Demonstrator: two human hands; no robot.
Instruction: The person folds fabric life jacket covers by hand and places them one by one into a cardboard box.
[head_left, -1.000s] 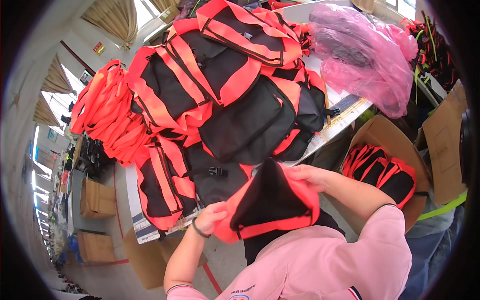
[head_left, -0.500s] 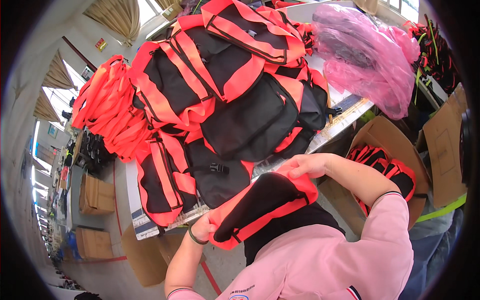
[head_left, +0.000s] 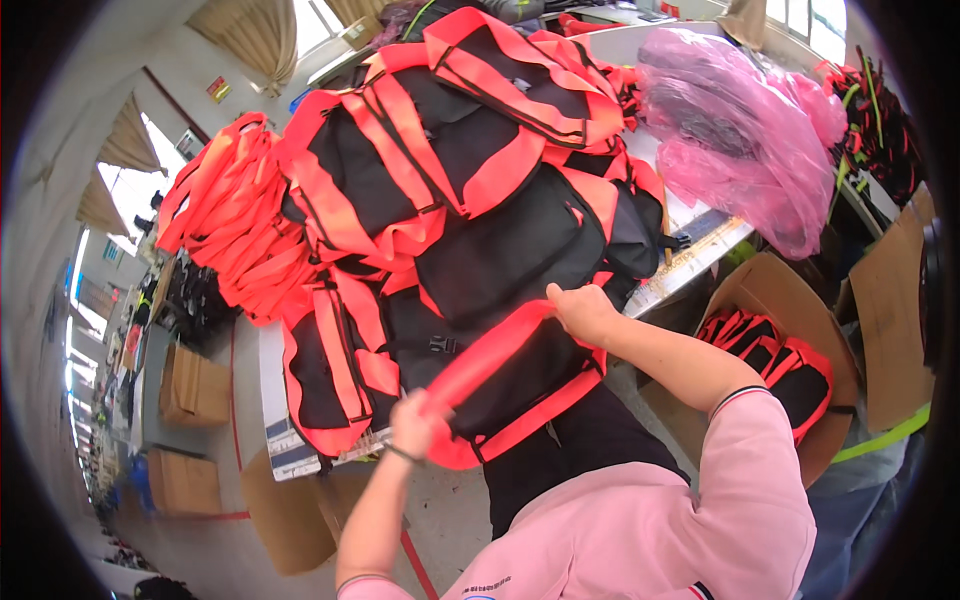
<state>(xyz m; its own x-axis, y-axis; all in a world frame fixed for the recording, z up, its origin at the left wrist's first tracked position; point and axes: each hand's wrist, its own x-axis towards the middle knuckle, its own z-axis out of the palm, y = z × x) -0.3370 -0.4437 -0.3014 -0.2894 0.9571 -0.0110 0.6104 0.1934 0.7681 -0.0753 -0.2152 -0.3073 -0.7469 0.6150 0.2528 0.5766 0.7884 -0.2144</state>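
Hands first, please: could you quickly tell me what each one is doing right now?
Left hand: closed on the lower end of the orange-and-black bag.
Right hand: closed on the bag's upper edge.

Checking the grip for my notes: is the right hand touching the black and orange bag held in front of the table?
Touching. The head view shows the right hand pinching the upper orange edge of the bag, fingers closed on the fabric with no gap.

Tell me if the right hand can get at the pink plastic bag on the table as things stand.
Probably not right away. The right hand is closed on the black-and-orange bag held with the left hand, and the pink plastic bag lies at the table's far side. No obstacle blocks it, though.
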